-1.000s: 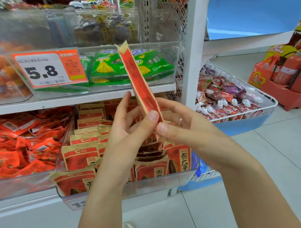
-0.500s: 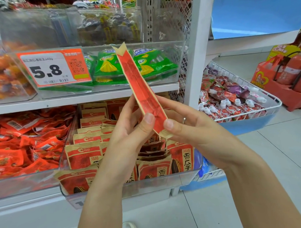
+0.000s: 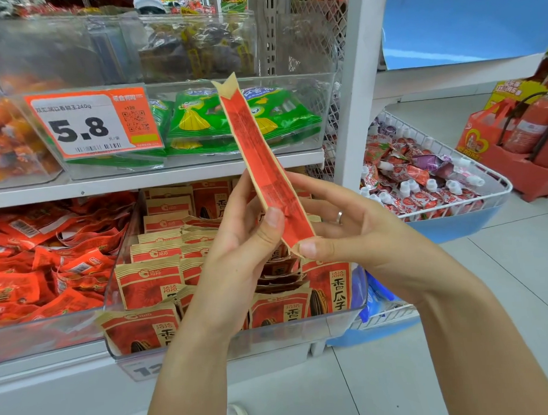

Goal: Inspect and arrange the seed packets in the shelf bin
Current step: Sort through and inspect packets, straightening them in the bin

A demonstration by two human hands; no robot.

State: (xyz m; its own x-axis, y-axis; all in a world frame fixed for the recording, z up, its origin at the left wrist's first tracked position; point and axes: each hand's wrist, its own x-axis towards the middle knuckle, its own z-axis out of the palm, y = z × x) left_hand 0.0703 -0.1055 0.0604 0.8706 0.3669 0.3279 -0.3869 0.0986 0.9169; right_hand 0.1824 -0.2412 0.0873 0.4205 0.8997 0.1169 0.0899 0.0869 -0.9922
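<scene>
At frame centre, 2 hands hold 1 seed packet [image 3: 263,164] edge-on, tilted up-left. The left hand [image 3: 237,258] pinches its side with thumb and curled fingers; the right hand [image 3: 354,235] pinches its bottom corner, above the clear shelf bin [image 3: 286,334] of seed packets.

Taking the shelf bin [image 3: 339,324] of seed packets [image 3: 145,283] as landmark, the held packet [image 3: 265,170] stands tilted above it between left hand [image 3: 240,252] and right hand [image 3: 354,232], a price tag [image 3: 92,123] sits up-left, and a wire basket [image 3: 496,196] lies right.
</scene>
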